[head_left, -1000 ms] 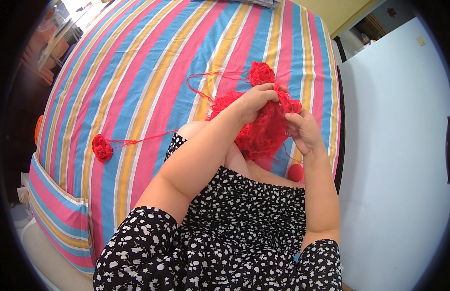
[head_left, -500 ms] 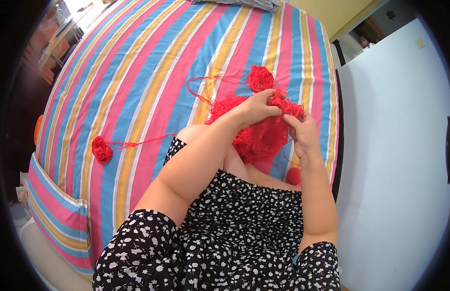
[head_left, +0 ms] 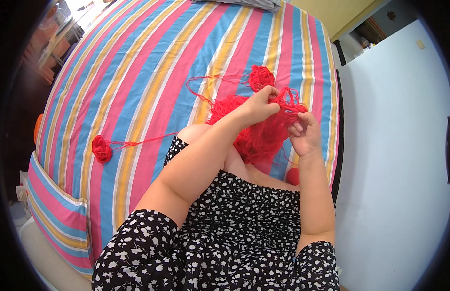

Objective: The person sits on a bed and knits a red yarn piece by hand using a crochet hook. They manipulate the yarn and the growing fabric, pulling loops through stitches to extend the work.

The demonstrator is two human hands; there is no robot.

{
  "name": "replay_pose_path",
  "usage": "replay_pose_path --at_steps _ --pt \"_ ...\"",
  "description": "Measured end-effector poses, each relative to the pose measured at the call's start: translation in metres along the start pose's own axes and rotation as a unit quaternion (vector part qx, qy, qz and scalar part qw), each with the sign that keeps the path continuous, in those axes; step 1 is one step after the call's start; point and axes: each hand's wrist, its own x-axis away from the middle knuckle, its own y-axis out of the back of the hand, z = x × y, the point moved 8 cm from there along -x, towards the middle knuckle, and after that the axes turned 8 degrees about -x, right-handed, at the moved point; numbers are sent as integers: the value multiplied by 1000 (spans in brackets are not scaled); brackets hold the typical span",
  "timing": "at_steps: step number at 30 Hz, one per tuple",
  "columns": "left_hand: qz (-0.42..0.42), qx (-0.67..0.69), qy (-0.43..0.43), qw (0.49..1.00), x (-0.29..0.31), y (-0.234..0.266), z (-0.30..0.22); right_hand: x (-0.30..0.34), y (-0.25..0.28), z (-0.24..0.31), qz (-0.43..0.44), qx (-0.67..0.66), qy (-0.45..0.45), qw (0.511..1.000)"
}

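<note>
A large tangled heap of red yarn [head_left: 260, 140] lies over my legs and the bed. My left hand [head_left: 260, 105] pinches loose strands at the heap's upper edge. Just to its right, my right hand [head_left: 305, 135] grips the same tangle between thumb and finger. Between the two hands the strands are drawn apart into open loops. Beyond my left hand sits a small red yarn bundle [head_left: 261, 78], with a loose strand curving left from it and back to the heap. Far to the left, another red yarn bundle [head_left: 102, 149] trails strands toward my knee.
A striped bedsheet [head_left: 152, 63] in pink, blue, yellow and white covers the bed. Near my right forearm rests a round red ball [head_left: 293, 176]. Grey folded fabric [head_left: 244, 4] lies at the far edge. A pale panel [head_left: 394, 145] stands along the right side.
My right hand has shifted slightly right and down, away from my left. The yarn between them has spread from a bunched clump into open loops. Both side bundles stay in place.
</note>
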Motion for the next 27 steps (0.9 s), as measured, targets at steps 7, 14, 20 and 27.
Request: replay_pose_path --at_steps 7,14,20,27 --pt "73 352 87 929 10 -6 -17 8 -2 -1 -38 129 -23 991" --pt "134 358 50 923 14 -10 -30 11 -8 6 -16 190 32 981" --pt "118 331 47 935 15 -5 -36 21 -13 33 -21 297 143 944" --pt "152 340 38 927 15 -8 -32 37 -23 55 -20 435 263 861"
